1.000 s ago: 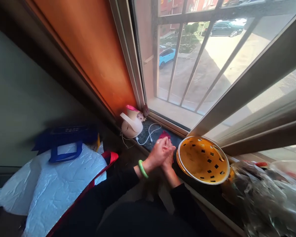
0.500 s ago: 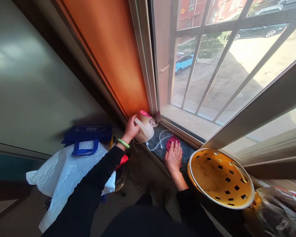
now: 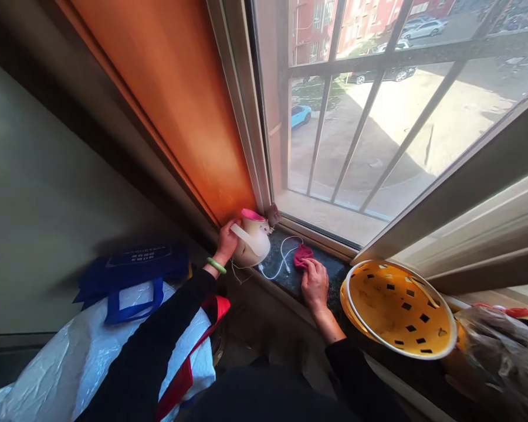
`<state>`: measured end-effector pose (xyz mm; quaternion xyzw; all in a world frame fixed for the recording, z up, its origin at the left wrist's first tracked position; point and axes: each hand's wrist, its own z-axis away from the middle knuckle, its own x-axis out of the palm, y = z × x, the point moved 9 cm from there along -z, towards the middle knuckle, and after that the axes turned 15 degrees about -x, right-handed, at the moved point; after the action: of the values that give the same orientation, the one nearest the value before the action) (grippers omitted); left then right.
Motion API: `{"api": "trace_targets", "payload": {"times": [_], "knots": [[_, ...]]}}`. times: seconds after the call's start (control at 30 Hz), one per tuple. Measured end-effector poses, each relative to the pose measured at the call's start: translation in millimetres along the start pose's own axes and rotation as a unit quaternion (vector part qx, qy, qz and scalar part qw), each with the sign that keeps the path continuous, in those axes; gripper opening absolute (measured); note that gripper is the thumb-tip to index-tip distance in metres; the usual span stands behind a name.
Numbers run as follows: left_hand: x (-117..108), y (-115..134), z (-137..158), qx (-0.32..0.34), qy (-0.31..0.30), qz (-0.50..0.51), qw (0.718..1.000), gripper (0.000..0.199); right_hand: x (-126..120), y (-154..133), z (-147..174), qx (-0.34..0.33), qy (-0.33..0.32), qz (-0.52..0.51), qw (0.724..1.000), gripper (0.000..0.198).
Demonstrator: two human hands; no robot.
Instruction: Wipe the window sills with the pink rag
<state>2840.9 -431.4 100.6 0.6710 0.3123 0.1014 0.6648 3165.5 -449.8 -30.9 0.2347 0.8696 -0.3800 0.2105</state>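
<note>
My left hand (image 3: 227, 241), with a green bangle at the wrist, is closed on the side of a cream jug-shaped container (image 3: 254, 246) with a pink mouth. The container tilts at the sill's left corner; its exact kind is unclear. On the dark sill (image 3: 290, 282), my right hand (image 3: 315, 283) pinches the near edge of a crumpled dark-pink cloth (image 3: 303, 256), fingers bent. A white cable (image 3: 283, 256) curls between the container and the cloth.
A yellow perforated basket (image 3: 398, 308) stands right of my right hand, with a clear plastic bag (image 3: 501, 346) beyond it. The barred window (image 3: 334, 140) rises behind the sill. Blue bag (image 3: 132, 269), white sheeting (image 3: 88, 346) and a red strap (image 3: 198, 357) lie at lower left.
My right hand has gone from lying flat over the cloth to gripping its near edge with bent fingers. The cloth is more bunched. My left hand stays on the container; the view has shifted.
</note>
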Motion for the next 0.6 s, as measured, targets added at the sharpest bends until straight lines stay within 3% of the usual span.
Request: {"api": "trace_targets", "payload": {"times": [0.13, 0.23, 0.4, 0.6], "knots": [[-8.2, 8.0, 7.4, 0.003, -0.023, 0.023, 0.999, 0.041, -17.3, 10.0, 0.4, 0.039, 0.068, -0.034, 0.996, 0.03], [-21.8, 21.9, 15.4, 0.008, -0.026, 0.054, 0.998, 0.043, -19.8, 20.0, 3.9, 0.062, 0.08, 0.031, 0.994, 0.035], [-52.3, 47.7, 28.7, 0.017, -0.007, 0.116, 0.993, 0.043, 18.5, 20.8, -4.2, 0.055, 0.0, 0.1, 0.993, 0.05], [-82.2, 67.7, 39.0, -0.016, -0.001, 0.106, 0.994, 0.044, 68.6, 1.1, -34.6, 0.02, -0.072, 0.042, 0.996, 0.053]]}}
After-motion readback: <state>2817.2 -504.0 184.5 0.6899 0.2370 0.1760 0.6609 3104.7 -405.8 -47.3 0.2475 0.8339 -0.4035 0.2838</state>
